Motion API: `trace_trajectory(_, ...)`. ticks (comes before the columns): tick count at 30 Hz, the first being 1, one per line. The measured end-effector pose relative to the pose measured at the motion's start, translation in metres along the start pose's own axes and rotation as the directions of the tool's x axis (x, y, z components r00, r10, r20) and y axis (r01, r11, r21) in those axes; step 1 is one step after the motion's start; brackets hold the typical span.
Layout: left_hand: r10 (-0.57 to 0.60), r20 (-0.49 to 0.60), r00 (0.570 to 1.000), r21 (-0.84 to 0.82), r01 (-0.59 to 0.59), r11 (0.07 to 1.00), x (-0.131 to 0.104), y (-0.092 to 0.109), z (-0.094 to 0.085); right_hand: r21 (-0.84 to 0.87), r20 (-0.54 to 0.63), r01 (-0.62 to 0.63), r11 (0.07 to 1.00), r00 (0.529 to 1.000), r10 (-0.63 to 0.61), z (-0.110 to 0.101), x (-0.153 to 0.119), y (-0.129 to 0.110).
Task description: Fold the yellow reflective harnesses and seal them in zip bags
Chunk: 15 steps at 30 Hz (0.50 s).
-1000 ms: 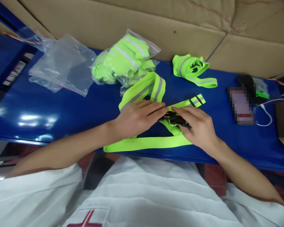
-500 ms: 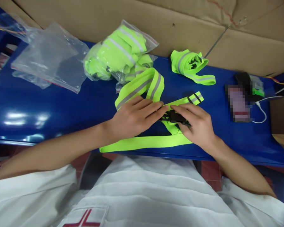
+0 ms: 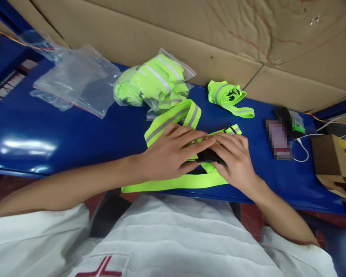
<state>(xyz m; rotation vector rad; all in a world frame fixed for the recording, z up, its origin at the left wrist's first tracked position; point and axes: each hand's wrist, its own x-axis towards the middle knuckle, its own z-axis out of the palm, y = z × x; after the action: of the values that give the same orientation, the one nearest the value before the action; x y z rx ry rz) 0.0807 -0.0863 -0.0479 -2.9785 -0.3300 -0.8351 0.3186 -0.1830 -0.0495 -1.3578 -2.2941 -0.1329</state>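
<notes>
A black buckle (image 3: 210,156) on a neon-yellow reflective strap (image 3: 173,182) lies under and between my two hands, partly covered by the fingers. My left hand (image 3: 173,153) is closed on the buckle's left side, its fingertips meeting those of the other hand. Round the right side of the buckle curl the fingers of my right hand (image 3: 233,156). One length of strap loops up behind my left hand, showing a grey stripe. The strap's end, with a black slider (image 3: 232,130), sticks out behind my right fingers. Along the table's front edge runs another length.
A bag of neon straps (image 3: 158,79), clear plastic bags (image 3: 77,79) and a rolled strap (image 3: 226,94) lie at the back of the blue table (image 3: 83,142). On the right are a blurred phone (image 3: 279,140), a white cable and a cardboard box (image 3: 330,157).
The view has shifted, showing more of the box on the right. My hands have closed in over the buckle, which is now more covered, and their fingertips have come together.
</notes>
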Motion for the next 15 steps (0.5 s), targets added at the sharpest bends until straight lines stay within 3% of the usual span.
trace_trajectory(2,-0.057,0.05,0.997,-0.188,0.066,0.98,0.002,-0.001,-0.005,-0.038,-0.033,0.034,0.999,0.999,-0.035,-0.005,0.0,0.002)
trace_trajectory(5,-0.044,0.12,0.992,-0.421,0.091,0.903,0.004,0.0,-0.011,-0.109,-0.095,0.116,0.987,0.988,-0.126,-0.011,0.001,0.004)
trace_trajectory(10,-0.029,0.147,0.989,-0.537,0.104,0.837,0.005,0.002,-0.015,-0.276,-0.156,0.207,0.939,0.954,-0.256,-0.018,-0.002,-0.001)
trace_trajectory(15,-0.166,0.269,0.949,-0.608,0.301,0.734,0.006,0.0,-0.019,-0.095,-0.268,0.1,0.99,0.956,-0.122,-0.017,-0.007,-0.002)
